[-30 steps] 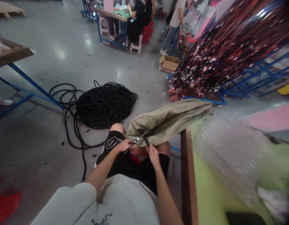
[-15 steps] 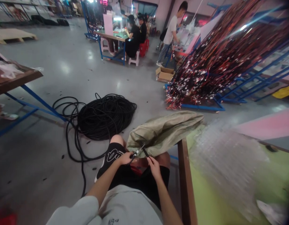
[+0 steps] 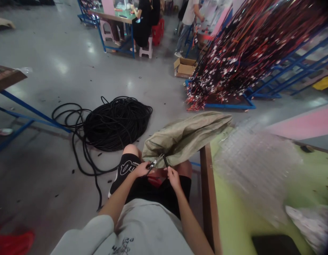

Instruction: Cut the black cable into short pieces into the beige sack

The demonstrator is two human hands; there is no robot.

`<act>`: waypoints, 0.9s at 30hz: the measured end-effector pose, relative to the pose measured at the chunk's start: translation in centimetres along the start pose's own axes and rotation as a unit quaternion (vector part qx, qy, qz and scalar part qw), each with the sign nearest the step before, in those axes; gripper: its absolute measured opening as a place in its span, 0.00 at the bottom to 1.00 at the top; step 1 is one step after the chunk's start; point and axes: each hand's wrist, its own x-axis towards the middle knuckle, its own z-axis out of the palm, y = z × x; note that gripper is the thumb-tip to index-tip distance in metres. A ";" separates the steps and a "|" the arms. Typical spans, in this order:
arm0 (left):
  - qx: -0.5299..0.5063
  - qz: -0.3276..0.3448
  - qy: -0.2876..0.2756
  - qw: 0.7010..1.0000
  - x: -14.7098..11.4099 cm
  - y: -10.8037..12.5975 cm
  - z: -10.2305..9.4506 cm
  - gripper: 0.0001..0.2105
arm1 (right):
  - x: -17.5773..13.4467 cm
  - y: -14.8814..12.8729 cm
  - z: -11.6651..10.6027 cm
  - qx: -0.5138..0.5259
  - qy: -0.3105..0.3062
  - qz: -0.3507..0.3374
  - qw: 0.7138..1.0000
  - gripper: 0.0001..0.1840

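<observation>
My left hand (image 3: 141,169) is closed around what look like scissors (image 3: 154,163), with silver metal near the fingers and the blades pointing up and right. My right hand (image 3: 173,175) pinches a short length of black cord (image 3: 165,161), whose top end meets the blade tips. Both hands are above my lap. Just beyond them a crumpled khaki sack (image 3: 187,136) lies with its mouth gaping toward me, and the cord's upper end is over that opening. On the floor to the left sits a large coil of black cord (image 3: 117,124), with loose loops trailing toward my leg.
At right, a green-topped table (image 3: 233,216) carries clear plastic wrap (image 3: 259,166). A blue rack of hanging wires (image 3: 233,67) and an open cardboard box (image 3: 184,67) stand ahead. People work at a farther table (image 3: 113,15). Small black scraps dot the floor.
The camera has tilted downward, so the surroundings sit higher in view. Both hands keep nearly the same pose, with scissors and cord still together at the sack's mouth.
</observation>
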 end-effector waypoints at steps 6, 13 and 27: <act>0.003 -0.008 -0.021 1.000 0.1 0.1 -0.2 0.21 | 0.2 0.0 0.0 0.014 -0.066 0.040 0.997 0.37; 0.022 -0.009 -0.008 1.000 -0.2 -0.1 -0.2 0.21 | 0.7 0.1 -0.2 0.039 -0.042 0.058 0.997 0.37; 0.000 -0.014 -0.022 1.000 0.3 -0.7 0.1 0.22 | 0.5 0.2 -0.3 0.032 0.015 0.032 0.999 0.32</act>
